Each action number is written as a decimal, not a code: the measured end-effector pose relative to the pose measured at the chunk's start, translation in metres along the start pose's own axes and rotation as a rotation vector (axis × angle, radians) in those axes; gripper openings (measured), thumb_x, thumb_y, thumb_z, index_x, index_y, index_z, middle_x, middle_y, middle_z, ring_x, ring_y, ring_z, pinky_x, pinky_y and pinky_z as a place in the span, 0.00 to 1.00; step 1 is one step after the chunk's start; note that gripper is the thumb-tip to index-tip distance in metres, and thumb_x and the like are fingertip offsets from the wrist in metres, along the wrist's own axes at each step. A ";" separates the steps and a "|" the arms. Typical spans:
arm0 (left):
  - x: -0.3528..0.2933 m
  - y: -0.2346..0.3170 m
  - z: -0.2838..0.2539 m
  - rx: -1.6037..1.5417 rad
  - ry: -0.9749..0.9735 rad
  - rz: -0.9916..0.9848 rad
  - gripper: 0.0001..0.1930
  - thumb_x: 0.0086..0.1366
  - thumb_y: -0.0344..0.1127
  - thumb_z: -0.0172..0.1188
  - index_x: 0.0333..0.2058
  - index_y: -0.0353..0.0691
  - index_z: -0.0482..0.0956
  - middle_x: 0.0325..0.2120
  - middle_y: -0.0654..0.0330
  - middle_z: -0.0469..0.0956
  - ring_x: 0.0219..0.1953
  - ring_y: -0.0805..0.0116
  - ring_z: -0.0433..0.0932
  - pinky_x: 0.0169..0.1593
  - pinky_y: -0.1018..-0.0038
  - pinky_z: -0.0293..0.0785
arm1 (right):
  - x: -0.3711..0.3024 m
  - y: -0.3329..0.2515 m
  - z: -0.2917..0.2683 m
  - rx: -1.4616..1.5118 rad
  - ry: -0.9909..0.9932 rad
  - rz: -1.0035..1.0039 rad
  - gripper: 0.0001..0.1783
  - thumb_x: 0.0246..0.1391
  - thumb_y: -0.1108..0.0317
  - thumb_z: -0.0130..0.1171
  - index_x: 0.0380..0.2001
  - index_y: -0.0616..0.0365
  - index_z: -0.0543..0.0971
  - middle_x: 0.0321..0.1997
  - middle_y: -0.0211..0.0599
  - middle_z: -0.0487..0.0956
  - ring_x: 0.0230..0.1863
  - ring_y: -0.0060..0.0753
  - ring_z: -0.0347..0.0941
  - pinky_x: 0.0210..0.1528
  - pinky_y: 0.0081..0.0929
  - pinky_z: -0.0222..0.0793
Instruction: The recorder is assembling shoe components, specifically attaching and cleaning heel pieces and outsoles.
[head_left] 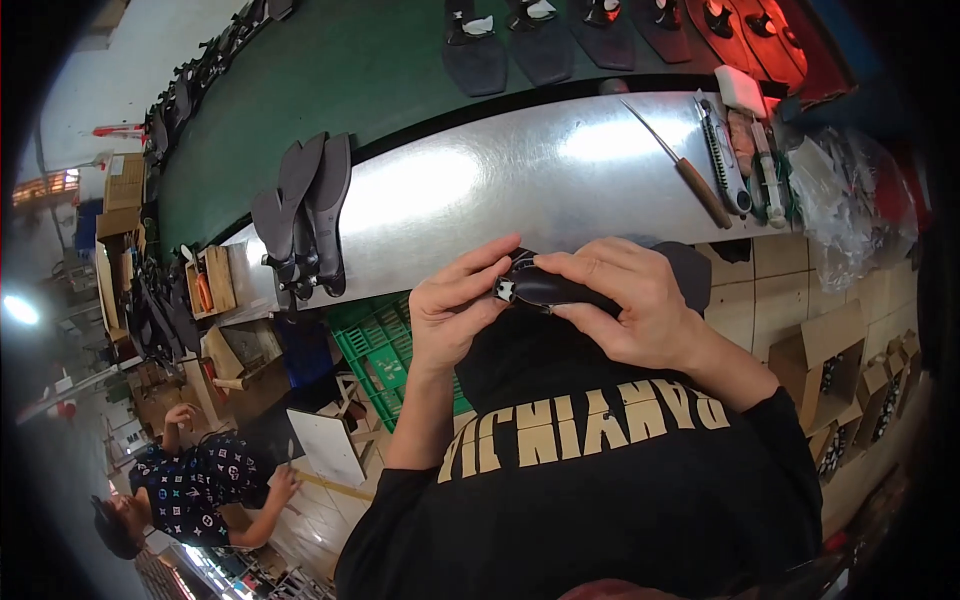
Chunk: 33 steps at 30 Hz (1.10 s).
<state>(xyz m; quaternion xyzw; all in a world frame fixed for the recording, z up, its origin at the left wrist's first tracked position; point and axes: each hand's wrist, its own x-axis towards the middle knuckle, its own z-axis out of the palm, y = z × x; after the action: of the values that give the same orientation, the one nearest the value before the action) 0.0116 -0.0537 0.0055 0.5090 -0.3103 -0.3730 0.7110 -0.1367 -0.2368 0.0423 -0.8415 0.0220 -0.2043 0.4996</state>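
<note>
In front of my chest, both hands hold a dark sandal, its black strap [562, 290] facing up between them. My left hand [458, 305] pinches the strap's end beside a small black-and-white piece [505, 289]. My right hand [632, 300] is closed round the other part, with thumb and forefinger on the strap. Part of the dark grey sole [690, 272] shows behind the right wrist. Much of the sandal is hidden by my fingers. To the left, several finished-looking dark sandals [312, 205] lie in a pile on the metal table edge.
A shiny metal ledge [440, 190] borders a green belt [330, 70] carrying soles [475, 65]. At right lie a wooden-handled awl [700, 190], a utility knife [725, 155] and a clear plastic bag [845, 200]. A green crate [375, 350], cartons [825, 350] and a co-worker [205, 480] are below.
</note>
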 end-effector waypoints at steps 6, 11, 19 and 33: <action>0.003 -0.002 -0.004 0.112 -0.085 0.062 0.23 0.51 0.13 0.58 0.48 0.30 0.79 0.55 0.37 0.71 0.56 0.54 0.73 0.55 0.72 0.72 | -0.002 0.000 0.001 -0.090 0.011 -0.026 0.24 0.41 0.75 0.67 0.47 0.62 0.78 0.32 0.41 0.79 0.32 0.41 0.76 0.35 0.32 0.70; 0.006 0.001 0.000 0.171 -0.137 0.086 0.22 0.51 0.13 0.56 0.48 0.30 0.79 0.54 0.38 0.72 0.56 0.56 0.74 0.54 0.74 0.72 | -0.004 0.000 0.005 -0.134 -0.008 -0.013 0.24 0.41 0.75 0.66 0.46 0.62 0.78 0.31 0.40 0.78 0.33 0.43 0.76 0.35 0.33 0.70; -0.002 0.002 0.021 0.134 0.058 -0.193 0.23 0.59 0.15 0.50 0.54 0.33 0.75 0.58 0.46 0.69 0.54 0.63 0.75 0.45 0.77 0.79 | -0.007 0.016 0.011 0.102 -0.017 0.179 0.19 0.46 0.71 0.64 0.45 0.59 0.78 0.28 0.41 0.75 0.30 0.43 0.74 0.35 0.36 0.69; -0.007 0.002 0.041 0.185 0.191 -0.245 0.25 0.60 0.14 0.44 0.55 0.35 0.74 0.59 0.49 0.69 0.51 0.67 0.77 0.44 0.78 0.82 | -0.011 0.016 0.019 -0.052 -0.050 0.102 0.07 0.43 0.74 0.64 0.30 0.57 0.82 0.27 0.36 0.74 0.30 0.39 0.73 0.32 0.33 0.67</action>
<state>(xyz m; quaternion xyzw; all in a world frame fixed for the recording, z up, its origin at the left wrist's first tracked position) -0.0253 -0.0680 0.0193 0.6392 -0.2099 -0.3769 0.6366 -0.1371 -0.2264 0.0172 -0.8567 0.0574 -0.1569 0.4879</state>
